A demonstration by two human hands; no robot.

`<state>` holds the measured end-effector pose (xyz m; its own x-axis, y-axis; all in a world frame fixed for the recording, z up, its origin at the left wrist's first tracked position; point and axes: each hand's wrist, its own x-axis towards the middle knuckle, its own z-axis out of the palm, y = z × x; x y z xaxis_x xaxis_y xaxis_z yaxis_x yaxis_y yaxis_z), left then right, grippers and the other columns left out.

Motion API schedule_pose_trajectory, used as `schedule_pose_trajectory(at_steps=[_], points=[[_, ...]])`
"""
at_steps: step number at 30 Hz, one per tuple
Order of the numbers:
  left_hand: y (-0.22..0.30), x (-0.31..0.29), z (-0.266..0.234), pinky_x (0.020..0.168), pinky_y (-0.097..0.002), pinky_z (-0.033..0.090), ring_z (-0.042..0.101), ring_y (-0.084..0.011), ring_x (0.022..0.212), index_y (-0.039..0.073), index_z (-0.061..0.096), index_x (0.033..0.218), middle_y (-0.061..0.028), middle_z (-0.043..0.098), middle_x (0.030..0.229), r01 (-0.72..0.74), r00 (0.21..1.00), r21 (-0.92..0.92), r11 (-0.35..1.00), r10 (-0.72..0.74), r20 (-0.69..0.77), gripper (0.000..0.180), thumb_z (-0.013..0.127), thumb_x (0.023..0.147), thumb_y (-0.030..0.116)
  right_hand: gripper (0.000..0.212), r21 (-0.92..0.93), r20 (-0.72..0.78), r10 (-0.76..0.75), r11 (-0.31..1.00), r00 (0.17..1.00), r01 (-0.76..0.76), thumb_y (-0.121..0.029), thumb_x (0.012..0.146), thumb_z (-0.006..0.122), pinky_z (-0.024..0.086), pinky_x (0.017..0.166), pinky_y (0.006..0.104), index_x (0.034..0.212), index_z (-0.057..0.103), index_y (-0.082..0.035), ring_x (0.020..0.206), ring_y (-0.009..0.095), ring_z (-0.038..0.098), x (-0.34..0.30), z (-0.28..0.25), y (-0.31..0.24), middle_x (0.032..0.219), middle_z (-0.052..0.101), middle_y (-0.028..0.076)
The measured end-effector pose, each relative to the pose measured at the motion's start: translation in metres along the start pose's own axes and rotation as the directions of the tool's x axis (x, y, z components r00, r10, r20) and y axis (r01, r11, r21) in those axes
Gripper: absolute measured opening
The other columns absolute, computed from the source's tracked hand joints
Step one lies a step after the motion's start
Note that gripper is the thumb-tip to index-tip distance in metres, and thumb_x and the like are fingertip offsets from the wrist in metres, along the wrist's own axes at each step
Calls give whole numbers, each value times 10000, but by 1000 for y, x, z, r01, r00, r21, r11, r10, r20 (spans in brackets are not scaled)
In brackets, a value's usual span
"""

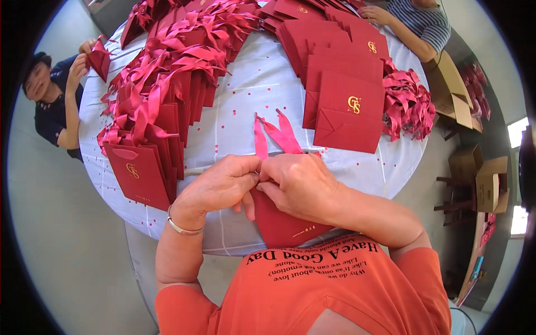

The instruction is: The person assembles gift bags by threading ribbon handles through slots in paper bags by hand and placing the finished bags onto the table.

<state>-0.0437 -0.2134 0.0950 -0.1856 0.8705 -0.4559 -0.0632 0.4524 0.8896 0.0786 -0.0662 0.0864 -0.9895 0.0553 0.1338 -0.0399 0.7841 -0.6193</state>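
Note:
A red paper gift bag [287,226] lies flat at the table's near edge, its lower end close to my body. My left hand [220,184] is closed at the bag's upper left edge, thumb and forefinger pinched there and the other fingers hanging lower. Over the bag's top, my right hand [298,181] is closed with its fingertips meeting the left ones. Whatever lies between the right fingertips is hidden. Two ends of a pink ribbon [282,134] with dark tips stick out beyond my hands onto the white tablecloth [231,134].
Rows of ribboned red bags [142,173] stand at left. Bags without visible ribbons [349,111] lie stacked at right beside a ribbon pile [407,103]. One person [56,100] at far left handles a bag; another's arm [407,33] is at far right. Cardboard boxes [488,181] stand off the table.

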Motion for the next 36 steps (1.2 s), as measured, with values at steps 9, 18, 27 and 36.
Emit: schedule_pose_trajectory(at_steps=[9, 18, 27, 36], points=[[1, -3, 11, 446, -246, 435, 585, -92, 472, -76, 648, 1088, -25, 618, 671, -75, 980, 192, 978, 108, -167, 240, 492, 923, 0, 96, 521, 219, -40, 849, 975, -82, -58, 863, 671, 509, 693, 261, 928, 677, 12, 762, 101, 632, 27, -62, 43, 847, 688, 37], [7, -5, 21, 428, -235, 409, 556, -63, 486, -55, 581, 951, -23, 613, 655, -119, 966, 150, 981, 150, -211, 153, 681, 836, -47, 121, 421, 629, 3, 839, 777, -344, -94, 845, 680, 492, 618, 281, 922, 673, -1, 704, 114, 631, 59, -58, 48, 832, 713, 62], [3, -2, 22, 431, -198, 407, 564, -32, 480, -33, 708, 928, 4, 622, 645, -168, 961, 174, 970, 200, -189, 67, 691, 871, -1, 284, 204, 390, -136, 977, 911, 59, -212, 790, 758, 516, 708, 343, 997, 710, -24, 862, 261, 622, -12, -91, 53, 983, 606, 123], [6, -3, 13, 443, -200, 400, 594, -41, 488, -20, 670, 908, -4, 638, 632, -97, 986, 219, 971, 123, -109, 114, 734, 815, -9, 264, 258, 155, -211, 952, 965, 166, -120, 641, 830, 485, 875, 377, 829, 655, -60, 1017, 290, 584, -49, -83, 57, 1116, 575, 139]])
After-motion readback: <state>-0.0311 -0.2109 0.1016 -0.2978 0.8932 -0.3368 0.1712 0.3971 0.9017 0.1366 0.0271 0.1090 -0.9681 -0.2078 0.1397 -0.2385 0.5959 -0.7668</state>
